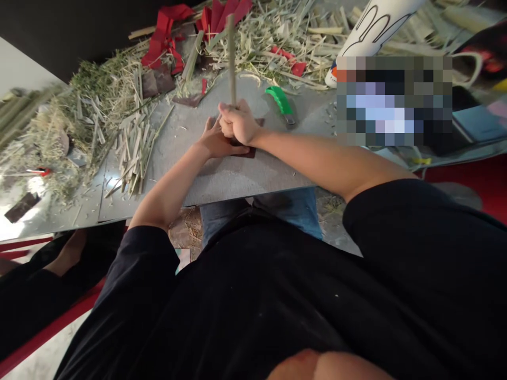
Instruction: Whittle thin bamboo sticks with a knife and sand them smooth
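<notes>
My right hand [240, 123] is closed in a fist round a thin, pale green-brown stick [232, 58] that looks like plant stalk and stands nearly upright. Its lower end is hidden behind my fist. Beneath lies a flat dark reddish-brown piece [250, 153] on the grey table [237, 177]. My left hand [216, 140] rests palm down on this piece, thumb and fingers spread, close against the right fist. Just right of my hands is a green-handled cutter [280, 103], touched by neither hand.
Split stalks and shavings [273, 39] pile up along the back. Thin strips [137, 153] and dry plant bits lie at the left. Red cloth scraps [164, 34] sit behind. At the right stands a white tumbler [374, 26] beside a blurred-out patch. Another person's arm [71, 250] shows lower left.
</notes>
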Motion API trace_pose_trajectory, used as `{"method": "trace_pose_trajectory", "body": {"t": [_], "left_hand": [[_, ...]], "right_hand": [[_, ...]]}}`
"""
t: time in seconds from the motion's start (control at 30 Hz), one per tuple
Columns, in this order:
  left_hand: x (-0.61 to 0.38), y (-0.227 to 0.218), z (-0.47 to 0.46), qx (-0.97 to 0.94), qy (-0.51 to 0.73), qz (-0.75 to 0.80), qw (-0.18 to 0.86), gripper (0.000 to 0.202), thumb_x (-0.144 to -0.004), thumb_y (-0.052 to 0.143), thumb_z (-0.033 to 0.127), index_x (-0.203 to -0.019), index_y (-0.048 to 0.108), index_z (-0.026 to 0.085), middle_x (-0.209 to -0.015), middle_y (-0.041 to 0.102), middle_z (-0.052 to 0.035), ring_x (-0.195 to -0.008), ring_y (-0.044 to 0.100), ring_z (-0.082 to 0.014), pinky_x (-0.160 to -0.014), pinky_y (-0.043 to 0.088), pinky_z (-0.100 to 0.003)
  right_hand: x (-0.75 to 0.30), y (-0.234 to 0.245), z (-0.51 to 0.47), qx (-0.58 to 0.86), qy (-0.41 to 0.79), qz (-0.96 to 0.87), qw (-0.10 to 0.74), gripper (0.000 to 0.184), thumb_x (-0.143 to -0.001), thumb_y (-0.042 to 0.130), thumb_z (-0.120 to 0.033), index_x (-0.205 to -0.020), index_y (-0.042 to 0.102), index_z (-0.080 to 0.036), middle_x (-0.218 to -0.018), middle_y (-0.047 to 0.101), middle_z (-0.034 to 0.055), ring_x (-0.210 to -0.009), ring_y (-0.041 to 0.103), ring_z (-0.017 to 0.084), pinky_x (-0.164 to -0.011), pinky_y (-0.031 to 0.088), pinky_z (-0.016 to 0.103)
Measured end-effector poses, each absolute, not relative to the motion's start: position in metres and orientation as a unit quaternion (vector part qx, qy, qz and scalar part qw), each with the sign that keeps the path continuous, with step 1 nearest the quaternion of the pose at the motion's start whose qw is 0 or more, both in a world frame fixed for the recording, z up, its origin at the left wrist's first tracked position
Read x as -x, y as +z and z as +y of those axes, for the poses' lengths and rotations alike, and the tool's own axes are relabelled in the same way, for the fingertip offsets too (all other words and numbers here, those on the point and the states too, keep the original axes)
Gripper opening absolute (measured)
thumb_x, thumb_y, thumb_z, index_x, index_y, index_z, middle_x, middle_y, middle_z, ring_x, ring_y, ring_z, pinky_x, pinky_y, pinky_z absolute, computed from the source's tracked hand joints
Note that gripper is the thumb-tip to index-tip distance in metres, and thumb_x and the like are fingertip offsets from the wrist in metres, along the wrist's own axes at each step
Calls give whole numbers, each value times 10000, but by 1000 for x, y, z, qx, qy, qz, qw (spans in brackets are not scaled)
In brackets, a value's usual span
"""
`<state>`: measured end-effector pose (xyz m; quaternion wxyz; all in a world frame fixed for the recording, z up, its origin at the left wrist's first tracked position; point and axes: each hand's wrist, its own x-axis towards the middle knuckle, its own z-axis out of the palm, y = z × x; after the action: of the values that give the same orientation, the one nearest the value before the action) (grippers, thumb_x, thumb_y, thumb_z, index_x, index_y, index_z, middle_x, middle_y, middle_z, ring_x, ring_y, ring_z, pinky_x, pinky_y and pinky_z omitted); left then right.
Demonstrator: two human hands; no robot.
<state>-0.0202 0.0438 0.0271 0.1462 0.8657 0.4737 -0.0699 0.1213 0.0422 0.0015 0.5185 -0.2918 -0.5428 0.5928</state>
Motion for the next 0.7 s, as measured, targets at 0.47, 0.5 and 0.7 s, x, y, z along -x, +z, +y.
{"method": "trace_pose_trajectory", "body": {"t": [0.47,0.5,0.7], "left_hand": [[20,27,43,-861,-86,482,139,1144,-951,598,910,-1893,269,353,-1990,196,-10,-1866,18,-404,-1517,-65,-591],[20,27,43,-861,-89,482,139,1181,-944,612,908,-1903,229,334,-1998,149,-23,-1864,-4,-414,-1515,-51,-607],[16,29,43,-858,-84,483,152,1256,-917,669,895,-1913,143,337,-2007,43,-14,-1848,-91,-470,-1493,-54,-694]], "right_hand": [[-110,-2,47,306,579,-542,526,847,-983,710,-908,-686,218,-286,-571,170,-43,-544,149,171,-498,160,317],[-115,-2,49,304,585,-548,515,848,-993,687,-916,-670,219,-287,-554,172,-45,-533,144,165,-495,146,310],[-134,-1,46,320,582,-539,518,869,-1044,692,-896,-645,235,-274,-542,206,-56,-533,109,142,-490,144,295]]}}
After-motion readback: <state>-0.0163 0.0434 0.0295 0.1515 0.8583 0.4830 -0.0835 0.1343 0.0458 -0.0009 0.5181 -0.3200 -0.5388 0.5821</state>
